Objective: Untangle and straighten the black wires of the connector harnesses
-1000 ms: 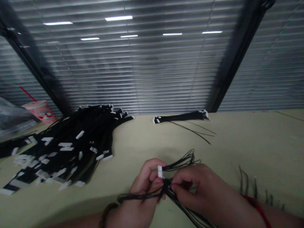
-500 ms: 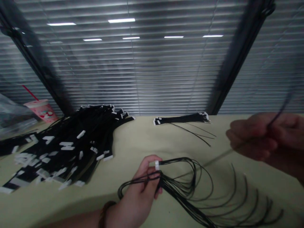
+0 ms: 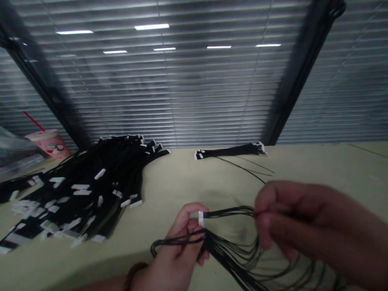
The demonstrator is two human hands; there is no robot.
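Observation:
My left hand [image 3: 183, 244] is closed around a bundle of thin black wires [image 3: 226, 252]. A small white connector [image 3: 201, 218] sits between its thumb and fingers, and several wires run out of it to the right. One loop of wire passes over the left wrist side. My right hand [image 3: 312, 226] is closed in a pinch at the far end of those wires, to the right of the connector. Its fingertips hide the exact spot they grip. Loose wire ends spread below the right hand, partly covered by it.
A large pile of black cables with white connectors [image 3: 100, 173] covers the left of the table [image 3: 176, 182]. A smaller cable bundle [image 3: 230, 151] lies at the back edge. A pink cup with a straw [image 3: 51, 143] and a plastic bag [image 3: 15, 149] stand far left. Behind are window blinds [image 3: 194, 97].
My right hand has come down and left from the right side, where it held a wire drawn away, to the wires beside the connector. The left hand has hardly moved.

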